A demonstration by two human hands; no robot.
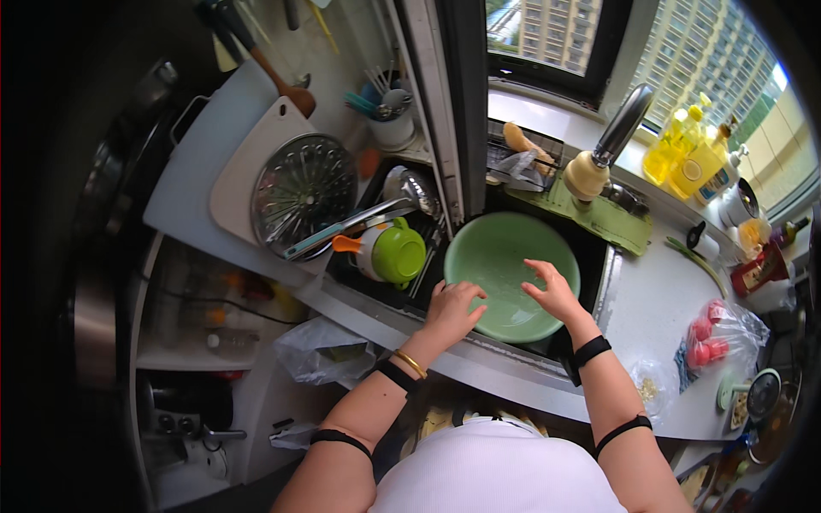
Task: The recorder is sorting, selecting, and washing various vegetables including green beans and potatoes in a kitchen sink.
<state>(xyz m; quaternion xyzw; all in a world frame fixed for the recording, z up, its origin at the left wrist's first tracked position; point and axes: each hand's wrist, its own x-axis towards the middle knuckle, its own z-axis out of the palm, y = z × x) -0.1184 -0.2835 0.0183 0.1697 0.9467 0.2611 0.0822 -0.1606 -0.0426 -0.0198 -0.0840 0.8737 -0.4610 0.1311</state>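
green basin [469, 248], in dark sink [592, 278]; left hand [454, 311], at basin rim, fingers loosely parted; right hand [554, 292], over basin, fingers wide, empty.

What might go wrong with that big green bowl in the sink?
The green basin seems to have water in it, so if the left hand pressed down on the near-left rim, it might tip and spill. The right hand, open over the basin's right side, might splash water onto the counter. Off to the left, the metal ladle lies slanted by a bright green bowl and could slide if bumped.
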